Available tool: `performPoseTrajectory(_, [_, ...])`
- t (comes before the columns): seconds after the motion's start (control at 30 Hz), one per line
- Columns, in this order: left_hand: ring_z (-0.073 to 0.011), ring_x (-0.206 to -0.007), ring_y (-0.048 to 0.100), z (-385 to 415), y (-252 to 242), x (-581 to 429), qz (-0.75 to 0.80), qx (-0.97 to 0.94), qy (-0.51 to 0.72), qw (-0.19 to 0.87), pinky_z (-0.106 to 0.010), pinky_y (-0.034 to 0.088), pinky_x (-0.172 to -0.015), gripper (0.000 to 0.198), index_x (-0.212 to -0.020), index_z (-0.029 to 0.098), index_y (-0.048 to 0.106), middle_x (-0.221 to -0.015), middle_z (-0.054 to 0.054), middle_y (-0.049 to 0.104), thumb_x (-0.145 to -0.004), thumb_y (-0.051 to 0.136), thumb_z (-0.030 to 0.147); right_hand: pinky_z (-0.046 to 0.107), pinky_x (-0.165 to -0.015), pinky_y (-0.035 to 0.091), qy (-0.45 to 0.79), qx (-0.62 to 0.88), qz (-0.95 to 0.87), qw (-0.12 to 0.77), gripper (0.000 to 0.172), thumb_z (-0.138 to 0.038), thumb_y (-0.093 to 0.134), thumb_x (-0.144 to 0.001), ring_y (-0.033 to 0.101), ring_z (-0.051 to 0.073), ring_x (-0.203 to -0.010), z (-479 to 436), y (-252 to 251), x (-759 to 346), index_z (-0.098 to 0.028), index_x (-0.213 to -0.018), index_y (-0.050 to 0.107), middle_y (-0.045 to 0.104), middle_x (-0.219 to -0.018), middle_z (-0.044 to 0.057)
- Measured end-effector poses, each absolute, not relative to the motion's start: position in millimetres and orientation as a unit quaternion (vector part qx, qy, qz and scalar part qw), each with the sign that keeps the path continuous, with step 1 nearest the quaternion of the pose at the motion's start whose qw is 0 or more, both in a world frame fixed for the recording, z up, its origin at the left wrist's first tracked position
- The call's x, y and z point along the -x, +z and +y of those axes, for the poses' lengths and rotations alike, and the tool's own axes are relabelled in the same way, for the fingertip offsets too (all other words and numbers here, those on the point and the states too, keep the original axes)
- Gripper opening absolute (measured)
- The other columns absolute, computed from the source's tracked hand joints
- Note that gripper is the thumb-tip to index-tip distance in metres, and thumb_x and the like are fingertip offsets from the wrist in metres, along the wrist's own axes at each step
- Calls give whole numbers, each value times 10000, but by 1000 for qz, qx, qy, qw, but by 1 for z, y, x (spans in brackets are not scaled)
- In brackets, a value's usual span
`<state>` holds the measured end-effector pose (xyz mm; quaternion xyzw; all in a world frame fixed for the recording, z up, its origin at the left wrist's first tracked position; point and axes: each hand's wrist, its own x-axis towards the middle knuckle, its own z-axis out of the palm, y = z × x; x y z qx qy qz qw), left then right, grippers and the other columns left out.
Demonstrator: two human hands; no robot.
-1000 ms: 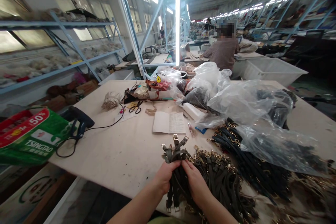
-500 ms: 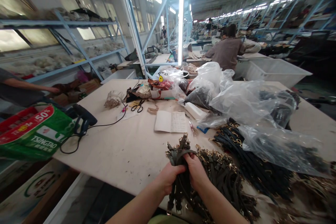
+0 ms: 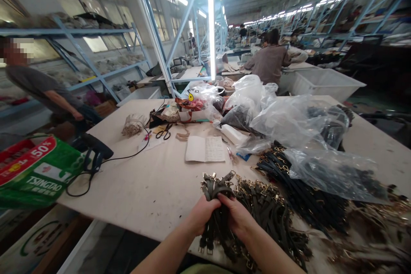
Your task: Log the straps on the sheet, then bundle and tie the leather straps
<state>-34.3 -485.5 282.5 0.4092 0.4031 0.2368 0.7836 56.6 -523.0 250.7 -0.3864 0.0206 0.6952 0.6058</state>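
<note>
Both my hands grip a bundle of dark leather straps (image 3: 217,216) with gold buckles at the near edge of the table (image 3: 144,184). My left hand (image 3: 201,214) is closed round the bundle's left side. My right hand (image 3: 237,218) is closed on its right side, fingers curled over the top. The buckle ends (image 3: 216,180) fan out just beyond my fingers. A larger heap of similar straps (image 3: 272,218) lies to the right, touching the bundle.
A notebook (image 3: 205,149), scissors (image 3: 163,132), a heat gun (image 3: 93,150) with its cord, and clear plastic bags (image 3: 305,137) over black straps lie on the table. A green Tsingtao carton (image 3: 35,171) stands at the left. A person (image 3: 41,90) walks by at left; another (image 3: 269,62) sits beyond.
My hands stay clamped on the strap bundle and have shifted it slightly toward me. A person has walked into view at the left.
</note>
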Motion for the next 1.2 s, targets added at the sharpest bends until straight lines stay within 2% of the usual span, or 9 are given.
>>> performPoseTrajectory(0.23, [-180,-733,615,-485,287,32,417,-443,197,769,-342,463,-817,297,-971,80,612,-755,-60,662,-697,526,154,310,-706,498,641,397,46,655,371,-238,782,-447,635,232,-793,-518,253,-59,-167,-771,614,679,-694,30])
performPoseTrajectory(0.43, [-228,-951,571,-488,285,34,428,-542,158,706,-366,415,-916,438,-1091,85,561,-1000,-105,641,-738,581,344,339,-696,491,584,462,-46,666,283,-372,691,-547,616,251,-792,-517,250,-65,-167,-736,639,663,-671,53])
performPoseTrajectory(0.57, [-251,-1041,518,-488,286,32,391,-668,96,626,-366,381,-954,349,-1038,130,620,-1039,-76,631,-739,549,296,355,-770,468,532,511,-117,665,377,-439,646,-584,589,241,-836,-516,249,-64,-157,-834,645,666,-735,57])
performPoseTrajectory(0.67, [-229,-997,533,-490,283,30,347,-657,96,662,-342,394,-934,343,-1016,150,629,-967,-48,640,-697,577,265,349,-818,444,543,550,-128,622,342,-422,638,-597,571,227,-858,-522,254,-69,-183,-841,654,664,-787,49])
performPoseTrajectory(0.83, [-164,-732,552,-492,285,35,358,-510,91,777,-313,452,-759,324,-873,93,633,-763,-48,610,-561,623,181,280,-638,451,660,466,-198,555,197,-276,659,-606,541,156,-665,-546,266,-92,-194,-784,670,658,-783,33])
performPoseTrajectory(0.9, [-139,-671,527,-492,290,36,344,-508,56,787,-291,444,-719,262,-778,91,637,-712,-35,587,-526,610,158,250,-565,430,711,401,-204,540,248,-365,647,-656,524,132,-608,-554,265,-100,-171,-808,668,648,-748,32])
performPoseTrajectory(1.0, [-127,-632,497,-493,298,35,308,-544,-21,781,-272,431,-674,233,-722,116,650,-668,-11,575,-499,585,144,220,-431,361,750,364,-192,517,456,-548,540,-734,521,127,-552,-559,262,-103,-137,-893,658,639,-710,58])
performPoseTrajectory(1.1, [-144,-658,500,-496,302,34,285,-552,-63,781,-286,431,-692,249,-709,152,672,-683,-4,597,-484,567,134,202,-358,303,762,373,-190,494,511,-559,550,-719,530,126,-509,-561,266,-100,-122,-968,641,657,-769,88])
performPoseTrajectory(1.2, [-162,-689,524,-502,302,32,258,-526,-80,807,-313,429,-752,227,-678,153,680,-679,-12,612,-482,567,133,206,-382,355,737,397,-230,497,511,-509,647,-639,535,124,-489,-565,274,-97,-118,-969,644,667,-797,93])
